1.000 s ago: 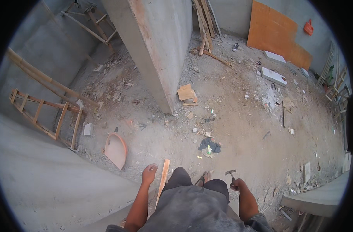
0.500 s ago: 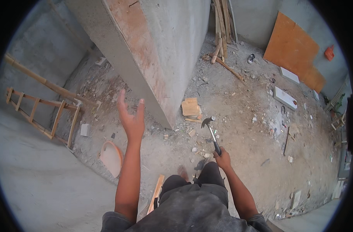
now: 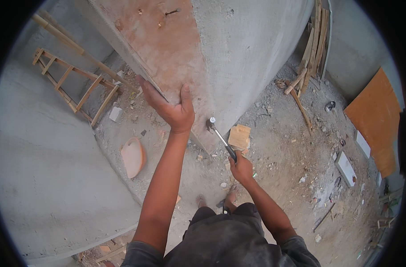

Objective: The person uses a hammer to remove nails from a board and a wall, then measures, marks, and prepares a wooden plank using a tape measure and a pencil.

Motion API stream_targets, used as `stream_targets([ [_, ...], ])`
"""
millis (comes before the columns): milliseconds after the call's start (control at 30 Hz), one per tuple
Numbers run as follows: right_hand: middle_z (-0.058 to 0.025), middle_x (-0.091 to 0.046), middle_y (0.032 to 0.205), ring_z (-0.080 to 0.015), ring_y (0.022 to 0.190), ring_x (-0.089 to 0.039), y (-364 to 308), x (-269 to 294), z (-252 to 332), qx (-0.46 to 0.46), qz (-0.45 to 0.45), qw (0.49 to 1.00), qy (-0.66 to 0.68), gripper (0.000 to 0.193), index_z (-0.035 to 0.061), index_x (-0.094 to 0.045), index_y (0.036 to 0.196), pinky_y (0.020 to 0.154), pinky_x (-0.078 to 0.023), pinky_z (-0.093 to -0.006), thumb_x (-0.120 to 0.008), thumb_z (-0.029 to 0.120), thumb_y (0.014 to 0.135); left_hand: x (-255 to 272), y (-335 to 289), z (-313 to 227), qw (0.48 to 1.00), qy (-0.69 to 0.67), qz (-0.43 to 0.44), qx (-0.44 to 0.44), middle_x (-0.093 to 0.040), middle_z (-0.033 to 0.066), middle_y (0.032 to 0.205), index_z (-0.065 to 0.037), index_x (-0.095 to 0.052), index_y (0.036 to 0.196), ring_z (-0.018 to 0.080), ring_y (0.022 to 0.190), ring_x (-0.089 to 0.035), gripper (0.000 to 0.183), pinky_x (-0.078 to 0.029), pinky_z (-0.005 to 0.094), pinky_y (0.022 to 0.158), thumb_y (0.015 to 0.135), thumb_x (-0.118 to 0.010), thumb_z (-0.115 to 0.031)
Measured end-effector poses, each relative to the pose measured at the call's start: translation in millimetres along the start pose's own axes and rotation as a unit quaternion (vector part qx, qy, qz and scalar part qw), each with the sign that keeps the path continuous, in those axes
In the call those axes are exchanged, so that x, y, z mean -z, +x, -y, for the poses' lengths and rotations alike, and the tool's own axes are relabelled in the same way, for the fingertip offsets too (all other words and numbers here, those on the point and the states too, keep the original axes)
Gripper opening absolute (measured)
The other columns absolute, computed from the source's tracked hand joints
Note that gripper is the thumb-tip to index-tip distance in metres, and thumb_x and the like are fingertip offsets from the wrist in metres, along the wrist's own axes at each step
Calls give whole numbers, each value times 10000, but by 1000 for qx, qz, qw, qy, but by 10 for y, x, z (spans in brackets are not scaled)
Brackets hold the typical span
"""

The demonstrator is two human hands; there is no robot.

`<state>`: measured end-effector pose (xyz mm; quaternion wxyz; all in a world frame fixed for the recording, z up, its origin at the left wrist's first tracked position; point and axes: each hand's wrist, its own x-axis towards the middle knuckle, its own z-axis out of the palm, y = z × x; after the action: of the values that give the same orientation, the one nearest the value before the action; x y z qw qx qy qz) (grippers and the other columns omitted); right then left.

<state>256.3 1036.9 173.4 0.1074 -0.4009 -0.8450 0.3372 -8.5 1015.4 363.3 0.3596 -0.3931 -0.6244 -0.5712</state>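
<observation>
A reddish-brown, mortar-smeared board (image 3: 154, 40) stands against the end of a grey wall. My left hand (image 3: 174, 111) clasps its left edge, thumb on the face and fingers along the side. Higher on the board, a bent nail (image 3: 172, 11) sticks out. In my right hand (image 3: 241, 169) is a claw hammer (image 3: 221, 139), held by its black grip, fingers wrapped round it. The hammer's metal head is up close to the board's lower part, right of my left hand; whether it touches cannot be seen.
A wooden ladder (image 3: 74, 89) and bamboo pole (image 3: 87, 53) lean at the left, near a cut orange tub (image 3: 134, 158). Square wood pieces (image 3: 239, 135) lie by the wall's foot. Planks (image 3: 316, 44), an orange sheet (image 3: 376, 120) and white blocks (image 3: 345, 168) stand or lie right, amid rubble.
My left hand has moved from open air onto the board's edge. My right hand has raised the hammer up and left toward the board. The view has come closer to the wall.
</observation>
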Motion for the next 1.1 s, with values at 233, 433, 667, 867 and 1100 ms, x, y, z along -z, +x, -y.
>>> stream_targets([
  [233, -265, -679, 816, -489, 791, -666, 116, -66, -283, 18, 66, 998, 0, 306, 49, -513, 1115, 711, -498, -585, -621, 298, 974, -58, -59, -4, 999, -21, -34, 6, -203, 323, 1615, -12, -171, 1587, 496, 1484, -247, 966, -239, 571, 1192, 892, -771, -310],
  [433, -308, -671, 841, -500, 841, -668, 277, 178, -354, 28, 176, 984, -18, 350, 8, -505, 1093, 756, -504, -582, -617, 321, 983, -45, 38, -74, 997, 60, -39, -28, -276, 325, 1591, -35, -229, 1577, 491, 1448, -329, 920, -284, 556, 1170, 894, -772, -325],
  [667, -205, -659, 793, -352, 694, -670, 578, 1325, 307, -17, 381, 924, -25, 508, -22, -545, 1030, 600, -520, -461, -511, 484, 1032, 66, -12, -4, 996, 61, -35, -63, -256, 299, 1615, -9, -220, 1581, 467, 1483, -287, 753, -241, 536, 1196, 1017, -597, -336],
  [867, -23, -553, 688, -123, 531, -531, 408, 1758, 814, -88, 387, 918, 15, 439, 15, -578, 980, 486, -450, -311, -573, 452, 1019, 129, 0, 15, 995, 60, -34, -68, -259, 317, 1605, -14, -237, 1576, 478, 1474, -297, 700, -254, 548, 1185, 1040, -547, -340],
  [1100, -181, -612, 650, -339, 587, -633, -6, 772, -690, 7, 156, 987, 48, 347, 8, -549, 943, 569, -477, -463, -680, 329, 966, -56, 25, -72, 999, 21, -29, -27, -250, 323, 1601, -27, -226, 1584, 469, 1479, -286, 741, -270, 544, 1172, 1030, -559, -388],
])
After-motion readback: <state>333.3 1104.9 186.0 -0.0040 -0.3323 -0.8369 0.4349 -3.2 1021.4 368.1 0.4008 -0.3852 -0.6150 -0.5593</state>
